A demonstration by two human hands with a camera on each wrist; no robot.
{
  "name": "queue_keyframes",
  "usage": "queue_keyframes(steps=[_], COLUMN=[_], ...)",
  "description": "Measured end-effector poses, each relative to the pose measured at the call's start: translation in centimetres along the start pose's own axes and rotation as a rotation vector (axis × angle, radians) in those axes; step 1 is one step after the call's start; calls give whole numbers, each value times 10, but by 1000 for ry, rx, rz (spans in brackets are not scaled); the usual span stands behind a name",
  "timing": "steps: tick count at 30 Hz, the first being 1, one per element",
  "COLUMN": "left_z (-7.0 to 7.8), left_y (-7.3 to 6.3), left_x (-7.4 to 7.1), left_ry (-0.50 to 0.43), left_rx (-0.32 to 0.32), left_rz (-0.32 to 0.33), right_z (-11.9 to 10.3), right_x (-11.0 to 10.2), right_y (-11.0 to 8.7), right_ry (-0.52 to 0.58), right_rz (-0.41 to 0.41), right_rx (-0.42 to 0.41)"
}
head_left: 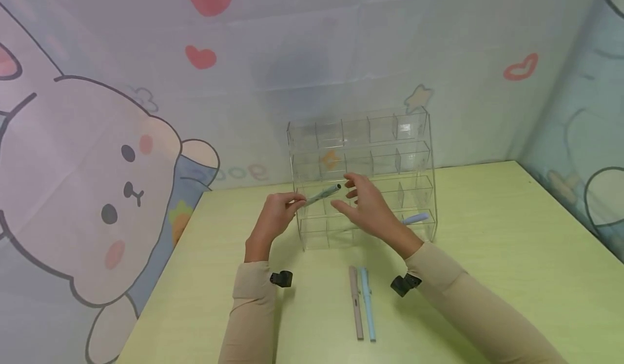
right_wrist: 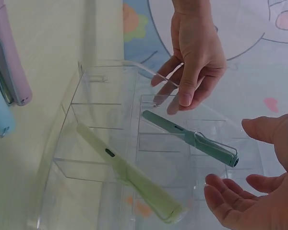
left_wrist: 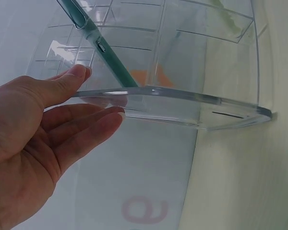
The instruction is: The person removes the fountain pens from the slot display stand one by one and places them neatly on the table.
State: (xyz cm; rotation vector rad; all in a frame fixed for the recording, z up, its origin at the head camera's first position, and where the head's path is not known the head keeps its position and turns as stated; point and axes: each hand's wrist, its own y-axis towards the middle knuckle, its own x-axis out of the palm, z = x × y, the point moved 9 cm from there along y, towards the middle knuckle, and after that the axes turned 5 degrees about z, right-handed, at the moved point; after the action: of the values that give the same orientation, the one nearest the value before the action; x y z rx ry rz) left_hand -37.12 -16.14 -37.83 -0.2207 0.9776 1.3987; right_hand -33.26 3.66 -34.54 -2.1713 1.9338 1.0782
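Observation:
A clear acrylic pen rack [head_left: 365,240] with tiers of small compartments stands on the table. My left hand [head_left: 277,215] is at its left side, thumb and fingers on either side of the clear side panel, pinching its edge. Just inside that panel a dark green pen [right_wrist: 189,136] lies slanted in a compartment, clip and open-looking end outward, apart from the left fingertips. My right hand [head_left: 368,204] is spread in front of the rack, near the pen's outer end, holding nothing. A pale green pen [right_wrist: 134,179] rests lower in the rack.
A lilac pen [head_left: 416,219] sits in the bottom tier at the right. On the table in front lie a mauve pen [head_left: 356,304] and a light blue pen [head_left: 368,305], side by side. A printed cloth [head_left: 253,82] hangs close behind the rack.

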Motion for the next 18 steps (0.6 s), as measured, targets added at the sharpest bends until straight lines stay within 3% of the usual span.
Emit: queue_keyframes(steps=[8,18], left_z=[2,3], left_y=[3,1], left_x=[1,-1], left_ry=[0,-22], left_rx=[12,20], left_rz=[1,1], right_z=[5,-1], right_x=[8,9], right_y=[9,19], right_ry=[-59,-102], right_rz=[-24,12], right_rx=[28,16])
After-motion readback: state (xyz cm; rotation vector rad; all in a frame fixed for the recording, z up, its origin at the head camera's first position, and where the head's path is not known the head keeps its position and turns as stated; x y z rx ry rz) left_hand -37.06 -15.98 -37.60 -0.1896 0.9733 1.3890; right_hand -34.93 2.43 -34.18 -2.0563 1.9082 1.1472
